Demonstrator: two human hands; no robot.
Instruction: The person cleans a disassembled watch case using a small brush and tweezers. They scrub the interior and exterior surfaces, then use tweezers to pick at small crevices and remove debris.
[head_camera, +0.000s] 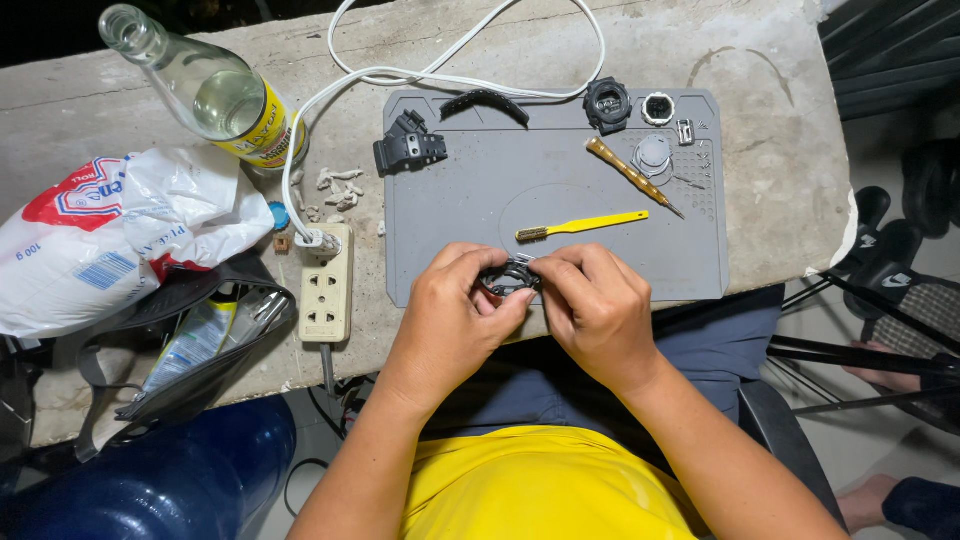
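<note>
Centrally, at the near edge of the grey work mat (560, 180), both hands meet over one small dark watch part (510, 278). Left hand (455, 310): fingers curled, thumb and fingertips pinching the part from its left side. Right hand (595, 305): fingers bent, thumb and forefinger closed on the part's right side. Part held just above the mat's near edge, mostly hidden by fingers.

On the mat: yellow brush (580, 227) lying just beyond the hands; wooden-handled screwdriver (633, 176) toward the right; round clear disc (652, 154) beside it. Along the far edge: black watch body (607, 104), curved black strap (484, 101), black casing piece (408, 145) at the far left corner.

Off the mat, on the concrete desk (770, 130): cream power strip (326, 283) just left of the mat, white cord looping to the far edge. Glass bottle (205, 92) lies tilted at the far left; white plastic bag (120, 235) near the left edge.
</note>
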